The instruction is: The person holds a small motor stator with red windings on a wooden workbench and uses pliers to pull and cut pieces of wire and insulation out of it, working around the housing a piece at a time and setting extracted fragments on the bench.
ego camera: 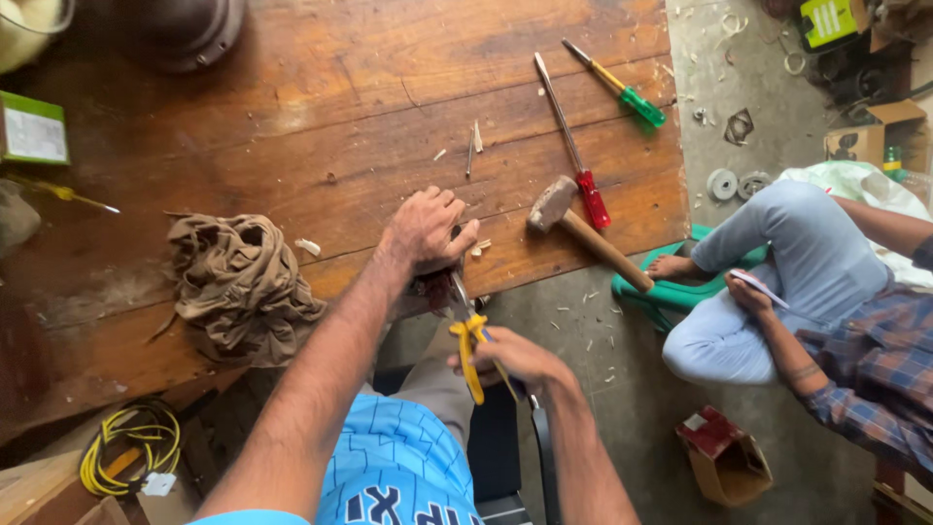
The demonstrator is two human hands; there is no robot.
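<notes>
A small dark workpiece (434, 288) is pressed against the near edge of the wooden worktop (321, 107) by the left hand (428, 231); the hand is laid over it with fingers curled down, and most of the piece is hidden beneath the palm, so its kind cannot be told. Yellow-handled pliers (470, 340) are gripped in the right hand (512, 360), fingers closed round the handles, the metal nose directed up into the workpiece just below the left hand.

On the worktop, to the right of the left hand, a wooden-handled hammer (581, 229) is seen lying with its handle overhanging the edge. A red-handled screwdriver (573, 146) lies just beyond it, its handle near the hammer head, and a green-handled screwdriver (617, 86) lies further back. A crumpled brown rag (238, 287) rests to the left, well apart from the hands. Wood chips are scattered about the worktop.

On the floor, coiled yellow wire (131, 449) is noted lower left. A second person (826, 282) is seated at right.
</notes>
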